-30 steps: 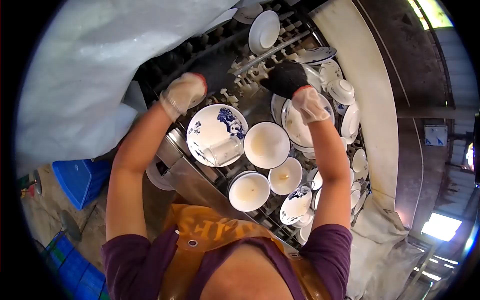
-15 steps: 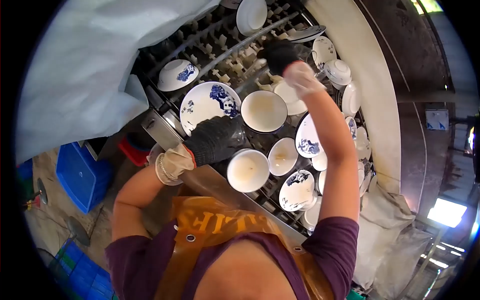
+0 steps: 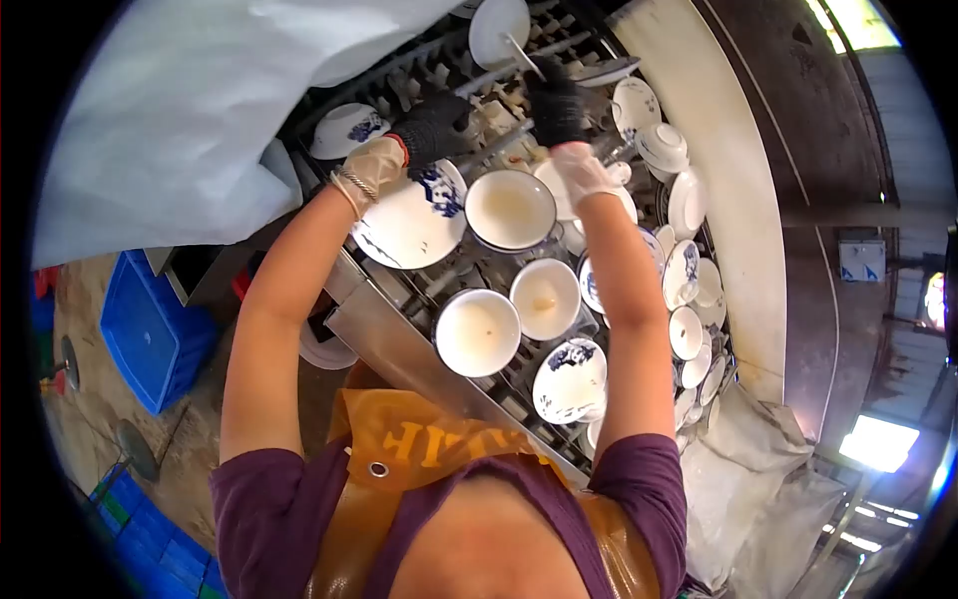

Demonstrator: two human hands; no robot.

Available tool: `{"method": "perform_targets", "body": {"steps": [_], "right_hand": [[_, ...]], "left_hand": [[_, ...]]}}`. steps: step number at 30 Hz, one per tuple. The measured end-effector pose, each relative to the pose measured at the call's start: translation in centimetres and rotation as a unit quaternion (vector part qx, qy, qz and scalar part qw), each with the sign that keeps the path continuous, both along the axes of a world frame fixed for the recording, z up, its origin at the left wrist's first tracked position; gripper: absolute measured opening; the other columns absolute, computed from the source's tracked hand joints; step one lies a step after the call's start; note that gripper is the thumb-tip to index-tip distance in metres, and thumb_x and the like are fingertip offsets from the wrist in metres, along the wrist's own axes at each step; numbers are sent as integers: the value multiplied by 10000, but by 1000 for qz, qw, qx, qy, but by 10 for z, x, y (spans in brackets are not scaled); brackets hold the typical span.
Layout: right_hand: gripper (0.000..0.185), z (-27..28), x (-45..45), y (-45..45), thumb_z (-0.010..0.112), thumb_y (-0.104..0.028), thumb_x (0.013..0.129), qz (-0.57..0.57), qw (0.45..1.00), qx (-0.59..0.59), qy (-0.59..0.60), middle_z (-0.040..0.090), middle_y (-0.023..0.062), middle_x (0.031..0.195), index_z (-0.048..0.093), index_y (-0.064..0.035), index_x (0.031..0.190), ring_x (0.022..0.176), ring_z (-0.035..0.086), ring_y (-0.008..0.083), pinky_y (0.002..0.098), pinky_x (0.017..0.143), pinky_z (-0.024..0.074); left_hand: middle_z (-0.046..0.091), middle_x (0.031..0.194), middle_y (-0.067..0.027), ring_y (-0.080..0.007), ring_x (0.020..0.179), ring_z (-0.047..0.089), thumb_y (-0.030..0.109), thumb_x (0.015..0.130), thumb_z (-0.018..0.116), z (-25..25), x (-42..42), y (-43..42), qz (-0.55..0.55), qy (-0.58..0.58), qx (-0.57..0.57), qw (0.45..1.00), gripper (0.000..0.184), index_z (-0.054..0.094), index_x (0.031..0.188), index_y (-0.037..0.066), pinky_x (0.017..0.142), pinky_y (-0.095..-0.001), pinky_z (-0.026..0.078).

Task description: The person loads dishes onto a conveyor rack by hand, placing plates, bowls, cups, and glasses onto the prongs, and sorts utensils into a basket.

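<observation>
My right hand (image 3: 557,105), in a black glove under a clear plastic one, is closed around a thin white stick-like utensil (image 3: 524,57) that points up toward a white bowl (image 3: 499,32). My left hand (image 3: 431,130), gloved the same way, reaches over the pegged rack (image 3: 489,85) with its fingers out; I see nothing in them. Below its wrist lies a large blue-patterned plate (image 3: 409,225). Between my arms stand a bowl with cloudy liquid (image 3: 509,210), another with a yellowish bit in it (image 3: 546,299) and a white bowl (image 3: 477,334).
Many bowls and dishes, such as a patterned one (image 3: 571,381), fill the right side of the rack. A metal edge (image 3: 399,344) runs in front of me. White sheeting (image 3: 190,130) hangs at left, above a blue tub (image 3: 155,329) on the floor.
My left hand has moved up and away from beside the large plate to the rack above it. My right hand has shifted slightly; the white utensil now shows plainly in it.
</observation>
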State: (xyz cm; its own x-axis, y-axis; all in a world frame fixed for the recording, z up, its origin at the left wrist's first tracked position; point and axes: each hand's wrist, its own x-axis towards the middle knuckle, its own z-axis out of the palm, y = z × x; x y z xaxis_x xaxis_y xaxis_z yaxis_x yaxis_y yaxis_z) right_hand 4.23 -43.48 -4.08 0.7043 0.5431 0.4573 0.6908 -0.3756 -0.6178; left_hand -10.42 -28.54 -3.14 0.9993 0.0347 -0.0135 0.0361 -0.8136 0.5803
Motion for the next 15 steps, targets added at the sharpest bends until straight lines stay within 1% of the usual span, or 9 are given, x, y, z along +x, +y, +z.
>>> {"method": "perform_targets", "body": {"steps": [1, 3, 4, 5, 9, 11, 12, 13, 15], "right_hand": [[266, -21, 0, 6, 582, -199, 802, -34, 998, 30, 41, 630, 180, 907, 601, -59, 1027, 855, 604, 334, 381, 735, 468], [329, -46, -20, 10, 615, -255, 752, -36, 997, -22, 70, 614, 161, 976, 598, -67, 1021, 906, 576, 357, 414, 804, 458], [350, -30, -35, 4, 624, -262, 737, -12, 998, -67, -17, 616, 148, 1006, 596, -73, 1030, 936, 581, 333, 402, 827, 458], [350, -29, -34, 3, 624, -262, 737, -6, 998, -64, -17, 616, 148, 1006, 596, -73, 1030, 936, 581, 333, 402, 827, 458], [333, -22, -31, -8, 608, -274, 743, 43, 992, -112, 23, 625, 117, 995, 607, -111, 1034, 925, 589, 312, 404, 814, 464], [333, -4, -39, -10, 598, -323, 744, -10, 973, -232, 0, 631, 124, 967, 623, -116, 1004, 922, 588, 318, 408, 798, 470], [311, 5, -48, -16, 598, -276, 758, -4, 974, -227, -7, 638, 150, 922, 625, -83, 1000, 849, 609, 325, 411, 760, 474], [311, 3, -58, -29, 598, -276, 758, -2, 973, -229, -7, 638, 150, 922, 625, -83, 1000, 849, 609, 325, 411, 760, 474], [294, -7, -76, -59, 566, -289, 776, 227, 941, -251, -3, 641, 148, 893, 632, -107, 998, 824, 609, 336, 428, 739, 474]], "left_hand": [[515, 1160, -219, -341, 1032, 529, 285, 761, 628, -11, 0, -1, -1, 10, 21, 1000, 507, 489, 1149, -9, 835, -405, 445], [522, 1152, -233, -345, 1026, 536, 333, 766, 613, -19, -3, 4, -1, 21, 51, 998, 525, 488, 1138, -17, 834, -404, 442], [537, 1116, -240, -354, 1007, 543, 330, 780, 599, -20, -7, 7, -4, 38, 18, 999, 511, 488, 1139, -16, 830, -408, 443], [552, 1080, -246, -363, 988, 549, 327, 793, 585, -19, -11, 10, -2, 54, -17, 998, 497, 488, 1140, -15, 826, -413, 445], [561, 1071, -239, -377, 979, 547, 335, 795, 586, -12, -29, 5, 30, 63, -18, 997, 506, 486, 1153, -7, 831, -418, 442], [564, 1061, -238, -386, 966, 546, 341, 799, 585, -14, -38, -5, 67, 8, 21, 998, 503, 487, 1146, -10, 820, -414, 447], [543, 1116, -229, -364, 1035, 523, 342, 787, 607, -13, -44, -9, 73, 34, 11, 997, 533, 479, 1183, 8, 877, -409, 420], [543, 1116, -229, -364, 1035, 523, 342, 787, 607, -13, -57, -15, 76, 34, 8, 997, 533, 479, 1183, 8, 877, -409, 420], [524, 1141, -211, -350, 1071, 502, 409, 703, 670, -11, -98, -28, 76, -105, 109, 986, 572, 522, 1104, 28, 882, -424, 410]]}}
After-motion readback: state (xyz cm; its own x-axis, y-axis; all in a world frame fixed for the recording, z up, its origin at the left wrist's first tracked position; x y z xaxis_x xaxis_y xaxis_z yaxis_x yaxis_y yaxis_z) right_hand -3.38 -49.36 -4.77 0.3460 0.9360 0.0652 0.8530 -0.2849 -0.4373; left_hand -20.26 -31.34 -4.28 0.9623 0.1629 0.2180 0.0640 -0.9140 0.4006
